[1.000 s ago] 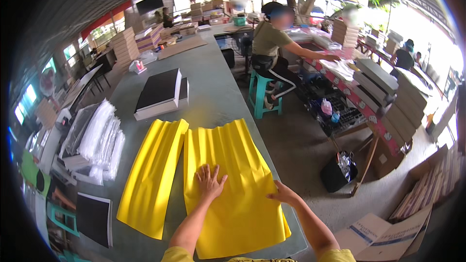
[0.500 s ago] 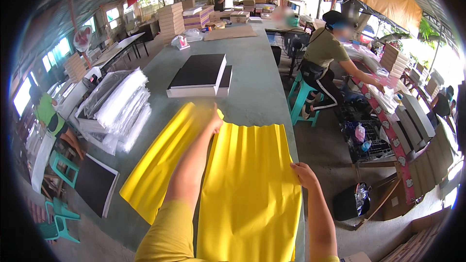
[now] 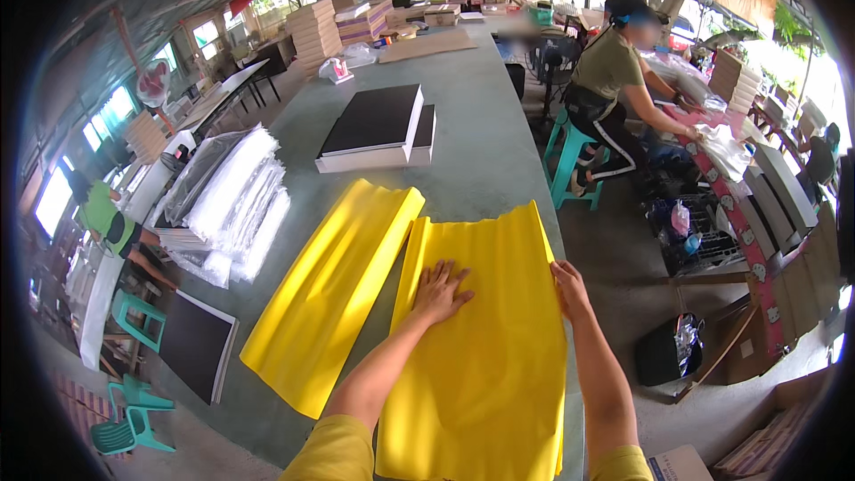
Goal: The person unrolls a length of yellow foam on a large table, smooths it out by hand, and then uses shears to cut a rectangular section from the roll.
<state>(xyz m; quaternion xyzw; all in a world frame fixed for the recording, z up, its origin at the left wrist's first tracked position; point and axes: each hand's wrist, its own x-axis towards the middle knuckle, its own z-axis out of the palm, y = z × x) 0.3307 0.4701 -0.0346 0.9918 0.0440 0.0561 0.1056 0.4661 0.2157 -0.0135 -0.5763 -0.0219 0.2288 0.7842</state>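
Your left hand is flat on the wide yellow sheet, palm down, fingers spread and not gripping anything. Your right hand is at that sheet's right edge, fingers bent around it; can't tell if they're pinching it or just touching.

Wide sheet lies right in front of you on the grey-green surface, near its right edge. It's rippled lengthwise, far edge wavy, near end running toward the bottom of the view between your forearms.

Narrow yellow sheet lies left of it, slightly angled, also rippled, far end close to the wide one. Neither of your hands is on it.

Past the sheets: two black-topped blocks with white sides, one partly hidden behind the other. Left side: plastic-wrapped stack, and nearer you a black panel with a white edge, at the left edge of the surface. Far end: cardboard sheet and a carton stack.

Off to your right, a co-worker sits on a teal stool, hand at a white plastic bag. Black bin on the floor, nearer you.
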